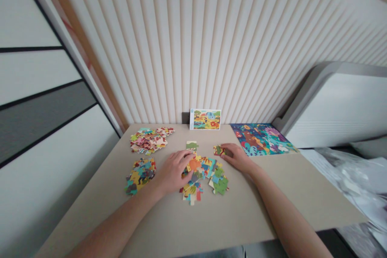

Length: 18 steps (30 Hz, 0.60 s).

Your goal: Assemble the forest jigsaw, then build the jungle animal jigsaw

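Over a loose heap of jigsaw puzzle pieces in the middle of the table is my left hand. Its thumb and fingers are apart, with the fingertips beside an orange puzzle piece. My right hand rests to the right of the heap, its fingertips closed on the edge of a small red, green and yellow puzzle piece; the fingers partly cover it. A green and cream puzzle piece lies flat behind the heap. Green puzzle pieces spread along the heap's right side.
A picture card of animals stands against the ribbed wall. On the left are a reddish pile of puzzle pieces and a yellow-blue cluster. A dark blue animal picture lies at the back right. Clear plastic wrapping sits beyond the table's right edge.
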Tool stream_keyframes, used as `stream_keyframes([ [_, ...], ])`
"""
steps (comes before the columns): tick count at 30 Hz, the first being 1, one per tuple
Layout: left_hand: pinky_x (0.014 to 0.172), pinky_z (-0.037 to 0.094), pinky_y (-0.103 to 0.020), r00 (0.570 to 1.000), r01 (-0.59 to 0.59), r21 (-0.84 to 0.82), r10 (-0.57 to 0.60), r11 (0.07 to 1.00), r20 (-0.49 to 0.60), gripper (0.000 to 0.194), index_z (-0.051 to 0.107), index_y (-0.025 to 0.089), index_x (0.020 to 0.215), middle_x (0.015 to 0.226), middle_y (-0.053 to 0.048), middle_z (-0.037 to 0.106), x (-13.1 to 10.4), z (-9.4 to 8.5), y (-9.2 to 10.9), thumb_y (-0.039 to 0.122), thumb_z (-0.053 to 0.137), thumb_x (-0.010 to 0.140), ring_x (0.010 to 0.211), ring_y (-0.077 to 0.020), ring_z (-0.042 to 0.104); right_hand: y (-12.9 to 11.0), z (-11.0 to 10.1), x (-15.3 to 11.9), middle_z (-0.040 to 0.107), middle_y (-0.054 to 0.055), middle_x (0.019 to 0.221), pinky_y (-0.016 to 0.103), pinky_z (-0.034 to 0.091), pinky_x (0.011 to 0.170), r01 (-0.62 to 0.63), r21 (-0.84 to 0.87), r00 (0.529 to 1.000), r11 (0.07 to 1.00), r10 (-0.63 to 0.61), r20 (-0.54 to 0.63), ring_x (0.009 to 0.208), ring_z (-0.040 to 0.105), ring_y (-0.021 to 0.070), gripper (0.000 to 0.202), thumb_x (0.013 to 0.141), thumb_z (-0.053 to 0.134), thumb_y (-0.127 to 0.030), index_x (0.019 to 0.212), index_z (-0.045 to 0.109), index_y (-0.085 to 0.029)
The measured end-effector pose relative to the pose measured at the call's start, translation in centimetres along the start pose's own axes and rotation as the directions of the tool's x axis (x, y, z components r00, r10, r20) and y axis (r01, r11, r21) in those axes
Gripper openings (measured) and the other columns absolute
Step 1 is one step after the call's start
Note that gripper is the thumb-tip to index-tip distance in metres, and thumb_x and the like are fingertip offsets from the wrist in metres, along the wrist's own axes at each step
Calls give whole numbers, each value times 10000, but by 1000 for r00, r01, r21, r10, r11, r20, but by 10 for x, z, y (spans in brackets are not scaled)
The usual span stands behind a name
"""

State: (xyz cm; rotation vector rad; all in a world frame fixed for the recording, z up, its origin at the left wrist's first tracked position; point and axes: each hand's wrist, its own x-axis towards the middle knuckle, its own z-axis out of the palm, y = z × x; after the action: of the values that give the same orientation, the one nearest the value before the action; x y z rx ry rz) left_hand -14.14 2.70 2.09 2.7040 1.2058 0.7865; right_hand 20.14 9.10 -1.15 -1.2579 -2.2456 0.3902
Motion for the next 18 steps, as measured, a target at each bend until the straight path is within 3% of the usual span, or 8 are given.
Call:
stream_keyframes([
  [5, 1061, 464, -477, 996, 59, 35, -57, 998, -67, 469, 532, 226, 1369, 1336, -114, 585, 0, 5, -3, 252, 576, 903, 1222, -288, 567, -2, -1, 1, 698, 110, 1242, 479, 456, 1056, 2, 3, 1000, 1000, -2, 9, 1167, 629, 277, 332, 877, 687, -345, 1191, 708, -238],
  [14, 1028, 457, -472, 998, 48, 56, -50, 997, 37, 463, 563, 208, 1320, 1225, -110, 642, 0, 1, 3, 364, 613, 888, 1153, -296, 590, -21, -7, -2, 675, 112, 1162, 410, 495, 989, 44, 36, 997, 998, -46, 67, 1059, 636, 250, 346, 861, 716, -361, 1187, 721, -245],
  [18, 1000, 456, -477, 995, 34, 51, -39, 998, 96, 569, 562, 211, 1326, 1212, -109, 650, -1, 2, 4, 512, 670, 854, 1132, -305, 594, -30, -10, 0, 670, 116, 1141, 417, 490, 980, 38, 7, 997, 999, -39, 69, 1047, 627, 257, 334, 871, 704, -378, 1177, 722, -248],
])
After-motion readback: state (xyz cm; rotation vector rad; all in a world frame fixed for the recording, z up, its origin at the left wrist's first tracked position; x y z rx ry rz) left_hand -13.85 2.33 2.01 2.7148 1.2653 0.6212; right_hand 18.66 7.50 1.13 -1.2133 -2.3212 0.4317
